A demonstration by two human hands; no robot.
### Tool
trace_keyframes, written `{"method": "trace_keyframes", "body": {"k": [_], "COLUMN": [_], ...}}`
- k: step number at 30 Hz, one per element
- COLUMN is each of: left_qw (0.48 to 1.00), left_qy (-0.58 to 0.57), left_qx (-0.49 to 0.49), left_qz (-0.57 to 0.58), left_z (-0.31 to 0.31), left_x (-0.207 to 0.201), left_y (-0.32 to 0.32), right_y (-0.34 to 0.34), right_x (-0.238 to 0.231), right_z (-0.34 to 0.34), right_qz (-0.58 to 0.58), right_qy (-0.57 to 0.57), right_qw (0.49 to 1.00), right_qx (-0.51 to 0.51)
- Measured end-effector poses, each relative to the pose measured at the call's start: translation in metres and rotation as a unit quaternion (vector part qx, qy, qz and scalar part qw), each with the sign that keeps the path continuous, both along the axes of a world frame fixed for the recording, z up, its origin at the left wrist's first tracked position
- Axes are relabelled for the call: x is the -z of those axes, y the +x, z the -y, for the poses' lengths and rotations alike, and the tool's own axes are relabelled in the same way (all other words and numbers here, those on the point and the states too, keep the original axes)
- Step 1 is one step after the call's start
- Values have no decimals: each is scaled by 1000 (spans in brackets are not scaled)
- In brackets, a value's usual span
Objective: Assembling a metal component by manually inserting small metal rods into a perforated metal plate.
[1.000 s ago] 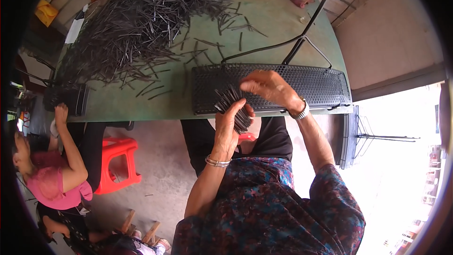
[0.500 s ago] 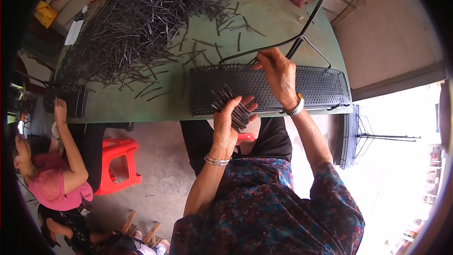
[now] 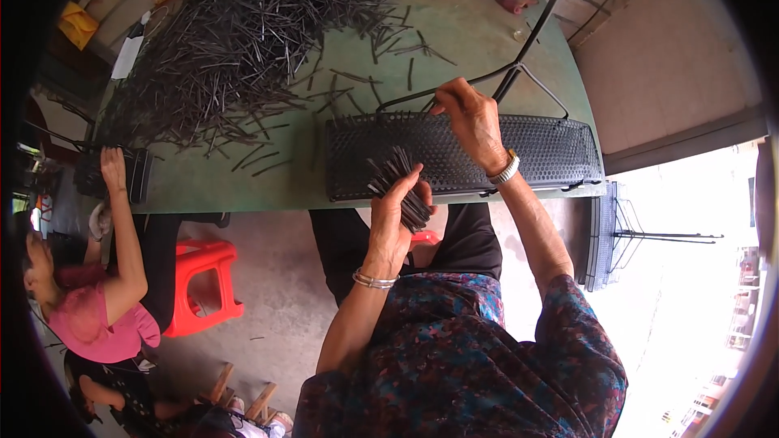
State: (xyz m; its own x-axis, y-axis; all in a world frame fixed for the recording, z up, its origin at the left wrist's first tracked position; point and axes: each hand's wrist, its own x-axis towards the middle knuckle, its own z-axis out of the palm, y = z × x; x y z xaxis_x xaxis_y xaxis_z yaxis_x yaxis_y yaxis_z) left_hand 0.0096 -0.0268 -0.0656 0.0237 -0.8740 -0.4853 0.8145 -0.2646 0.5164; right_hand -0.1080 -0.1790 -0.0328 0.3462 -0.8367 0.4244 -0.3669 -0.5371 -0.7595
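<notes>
A bundle of short dark strips (image 3: 395, 172) is gripped in my left hand (image 3: 395, 215), fingers wrapped round it, just in front of a long black perforated panel (image 3: 535, 148). My right hand (image 3: 475, 126) is over the panel's far edge, thumb and fingertips pinched together. Whatever lies between those fingertips is too small to make out. Along the panel's far edge left of that hand, several short strip ends stick up. A black metal rod frame (image 3: 519, 65) with a forked end rises from behind the panel.
A big heap of loose dark strips (image 3: 235, 40) covers the far left of the green table (image 3: 284, 186), with stray ones scattered around. On the left, a person in a pink top (image 3: 105, 316) works at another black panel. A red stool (image 3: 207, 284) stands on the floor between us.
My right hand has shifted slightly left along the panel's far edge. The left hand has closed more round its bundle. The other person's hand has moved up and to the right.
</notes>
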Motion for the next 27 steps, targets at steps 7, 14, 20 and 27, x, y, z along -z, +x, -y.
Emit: {"method": "trace_keyframes", "body": {"k": [7, 14, 20, 27], "left_qw": [1000, 1000, 1000, 999], "left_qy": [-10, -14, 4, 1], "left_qx": [3, -20, -28, -32], "left_qz": [-6, 4, 5, 18], "left_z": [-1, 1, 2, 3], "left_x": [-1, 3, 2, -1], "left_y": [-2, -3, -6, -8], "right_y": [1, -1, -3, 1], "right_x": [22, 12, 18, 22], "right_z": [5, 4, -1, 0], "right_qz": [-31, -88, -113, -141], "right_qy": [-14, -60, -77, -75], "right_qw": [998, 993, 991, 987], "right_qx": [-54, -46, 4, 32]}}
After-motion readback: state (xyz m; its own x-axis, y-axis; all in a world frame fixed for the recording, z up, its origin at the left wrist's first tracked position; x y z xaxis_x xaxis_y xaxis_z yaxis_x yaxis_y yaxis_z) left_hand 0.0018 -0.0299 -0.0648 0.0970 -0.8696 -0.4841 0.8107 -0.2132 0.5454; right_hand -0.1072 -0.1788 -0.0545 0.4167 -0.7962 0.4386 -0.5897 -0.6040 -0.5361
